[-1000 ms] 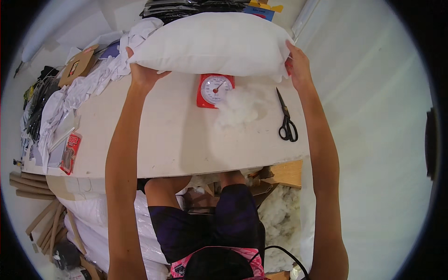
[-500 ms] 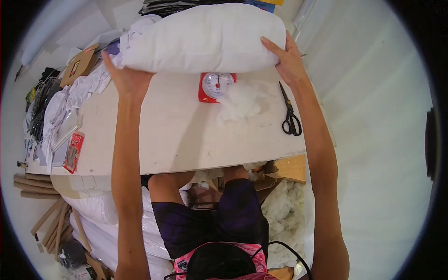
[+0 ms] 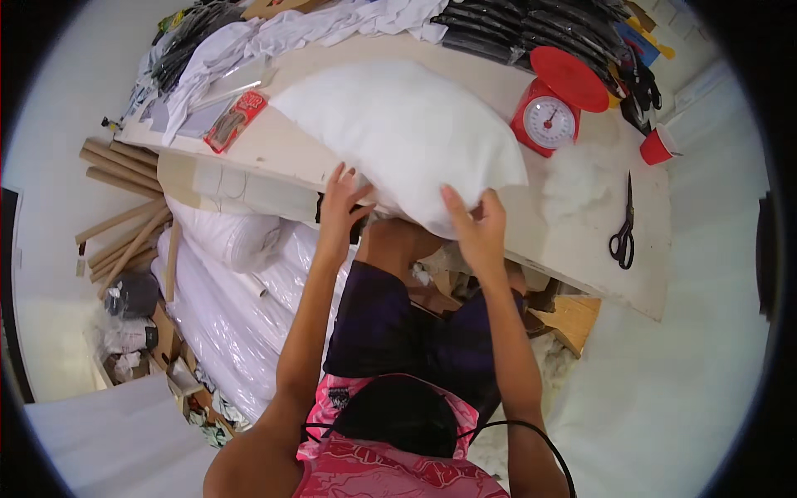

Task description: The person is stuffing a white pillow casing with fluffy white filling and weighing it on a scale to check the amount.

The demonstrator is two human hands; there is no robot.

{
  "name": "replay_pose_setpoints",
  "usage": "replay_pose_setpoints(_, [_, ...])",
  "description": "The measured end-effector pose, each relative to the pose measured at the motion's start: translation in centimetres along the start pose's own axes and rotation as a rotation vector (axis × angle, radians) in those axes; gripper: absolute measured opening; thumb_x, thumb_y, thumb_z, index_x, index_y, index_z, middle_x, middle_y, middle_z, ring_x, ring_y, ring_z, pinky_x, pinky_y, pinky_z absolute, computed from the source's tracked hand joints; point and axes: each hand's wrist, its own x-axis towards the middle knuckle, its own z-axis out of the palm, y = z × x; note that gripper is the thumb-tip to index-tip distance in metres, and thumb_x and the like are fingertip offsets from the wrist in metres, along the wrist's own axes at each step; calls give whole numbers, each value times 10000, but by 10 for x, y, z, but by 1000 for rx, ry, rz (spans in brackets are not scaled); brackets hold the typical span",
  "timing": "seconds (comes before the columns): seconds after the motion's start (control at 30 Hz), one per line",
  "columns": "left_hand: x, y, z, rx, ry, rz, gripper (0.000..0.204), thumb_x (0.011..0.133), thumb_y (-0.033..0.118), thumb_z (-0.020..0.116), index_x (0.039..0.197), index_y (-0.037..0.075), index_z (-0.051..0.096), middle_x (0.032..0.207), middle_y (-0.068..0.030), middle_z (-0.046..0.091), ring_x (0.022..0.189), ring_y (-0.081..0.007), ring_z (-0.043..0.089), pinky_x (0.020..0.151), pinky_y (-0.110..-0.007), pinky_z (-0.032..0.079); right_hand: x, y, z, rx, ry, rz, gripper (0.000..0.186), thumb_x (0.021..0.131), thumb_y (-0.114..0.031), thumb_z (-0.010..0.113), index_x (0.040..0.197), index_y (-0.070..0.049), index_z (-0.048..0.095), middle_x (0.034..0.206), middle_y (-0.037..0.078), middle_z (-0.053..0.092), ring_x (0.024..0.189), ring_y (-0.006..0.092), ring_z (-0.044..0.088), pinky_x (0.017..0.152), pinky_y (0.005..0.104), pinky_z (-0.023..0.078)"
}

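Observation:
A plump white pillow (image 3: 398, 124) lies on the table, its near edge hanging over the front. My right hand (image 3: 480, 228) grips that near edge, thumb on top and fingers curled at the side. To its left, my left hand (image 3: 336, 212) is at the pillow's near left edge with fingers apart; whether the fingertips touch the cloth I cannot tell. Just right of the pillow stands a red dial scale (image 3: 548, 122) with a round red pan (image 3: 569, 76). Beside the scale is a loose tuft of white stuffing (image 3: 577, 183).
Black-handled scissors (image 3: 624, 236) and a red cup (image 3: 658, 146) are on the right of the table. A red package (image 3: 236, 121) lies at the left. White cloth (image 3: 332, 25) and black plastic packs (image 3: 490, 29) line the back. Cardboard tubes (image 3: 124, 170) and plastic-wrapped rolls (image 3: 224, 290) sit below left.
The pillow has come down from above the scale onto the table, nearer me and left of the scale. My left hand has loosened and spread its fingers. The view has turned.

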Motion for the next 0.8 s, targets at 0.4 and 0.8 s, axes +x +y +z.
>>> replay_pose_setpoints(0.4, [-61,55,73,1103,206,913,473,717,34,635,1183,16,552,1272,-217,475,1131,-407,460,895,-454,404,-32,-47,35,-219,-46,-478,107,806,-37,698,886,35,700,929,177,650,844,306,619,769,330,481])
replay_pose_setpoints(0.8, [-84,86,12,995,-338,846,607,628,-42,574,1229,-80,498,842,-139,517,771,-321,554,658,-400,476,-30,48,106,-218,-291,-254,389,883,-251,598,1203,-31,572,1154,147,626,1094,296,573,938,431,423])
